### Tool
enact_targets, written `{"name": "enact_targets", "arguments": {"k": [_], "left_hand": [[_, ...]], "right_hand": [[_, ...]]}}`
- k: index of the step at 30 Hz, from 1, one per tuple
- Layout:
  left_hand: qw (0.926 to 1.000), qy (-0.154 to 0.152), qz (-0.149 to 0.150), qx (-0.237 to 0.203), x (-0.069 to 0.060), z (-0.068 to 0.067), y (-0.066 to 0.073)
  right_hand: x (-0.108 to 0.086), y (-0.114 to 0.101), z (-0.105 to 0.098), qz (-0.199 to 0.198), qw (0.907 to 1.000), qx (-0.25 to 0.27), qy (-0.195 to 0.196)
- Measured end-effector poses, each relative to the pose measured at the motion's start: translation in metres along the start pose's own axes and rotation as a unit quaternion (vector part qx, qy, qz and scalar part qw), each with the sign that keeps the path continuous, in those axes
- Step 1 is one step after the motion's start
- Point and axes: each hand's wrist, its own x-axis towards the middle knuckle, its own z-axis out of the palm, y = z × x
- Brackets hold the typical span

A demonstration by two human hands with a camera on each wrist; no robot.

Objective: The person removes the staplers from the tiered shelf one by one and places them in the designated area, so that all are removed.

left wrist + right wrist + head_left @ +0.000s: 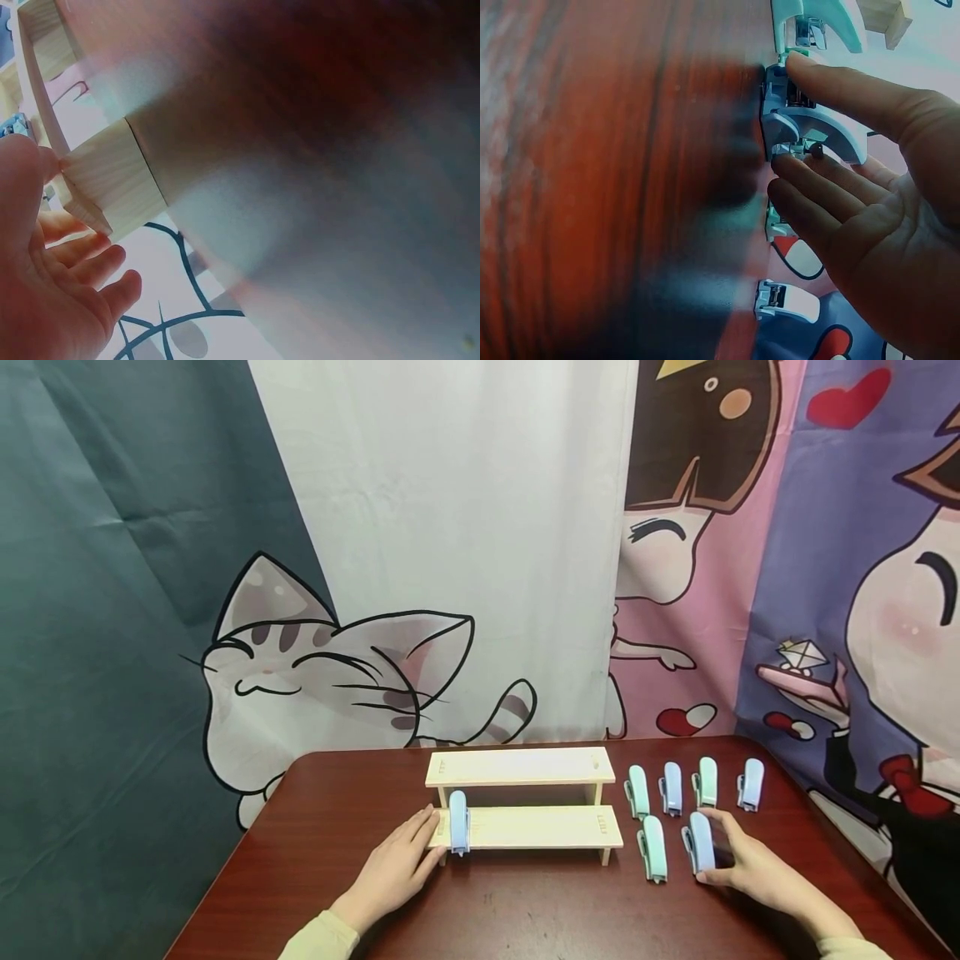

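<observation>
A light wooden two-step rack (525,828) stands on the table, a blue stapler (458,822) on the left end of its lower step. My left hand (397,860) holds that step's left end, thumb at the front corner and fingertips at the back one. In the left wrist view the fingers (97,259) lie loosely bent beside the board's end (112,180). At the right, my right hand (757,860) pinches another blue stapler (701,843) by its two ends, thumb near, fingers far. The right wrist view shows this stapler (810,124) at the tabletop.
Left of the held stapler lies a green stapler (652,850). Behind them stand a green one (637,792), a blue one (671,788), another green one (705,782) and a blue one (751,785) farther right. The dark red table (525,910) ends at a printed curtain (465,527).
</observation>
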Motion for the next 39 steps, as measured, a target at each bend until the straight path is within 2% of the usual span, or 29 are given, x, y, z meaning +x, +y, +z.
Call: {"name": "enact_targets", "arguments": {"k": [6, 14, 17, 21, 25, 35, 39], "left_hand": [[1.0000, -0.004, -0.002, 0.001, -0.001, -0.001, 0.001], [1.0000, -0.004, -0.005, -0.001, -0.001, -0.002, 0.001], [1.0000, -0.005, -0.005, -0.003, -0.001, -0.001, 0.002], [1.0000, -0.002, 0.000, -0.002, -0.002, -0.001, 0.002], [1.0000, 0.000, 0.002, 0.001, -0.001, -0.001, 0.001], [1.0000, -0.008, 0.000, 0.002, 0.000, -0.001, 0.000], [1.0000, -0.006, 0.000, 0.000, 0.000, -0.001, 0.000]], "right_hand": [[0.000, -0.001, 0.001, 0.009, 0.9996, 0.024, -0.009], [0.002, -0.004, 0.002, 0.007, 0.9993, -0.027, 0.026], [0.003, -0.007, 0.001, 0.007, 0.9993, -0.018, 0.032], [0.005, -0.013, -0.001, -0.014, 0.9982, 0.004, 0.057], [0.008, -0.021, -0.003, -0.042, 0.9947, 0.000, 0.093], [0.014, -0.043, -0.004, -0.045, 0.9926, -0.009, 0.112], [0.017, -0.052, -0.002, -0.058, 0.9901, -0.004, 0.128]]}}
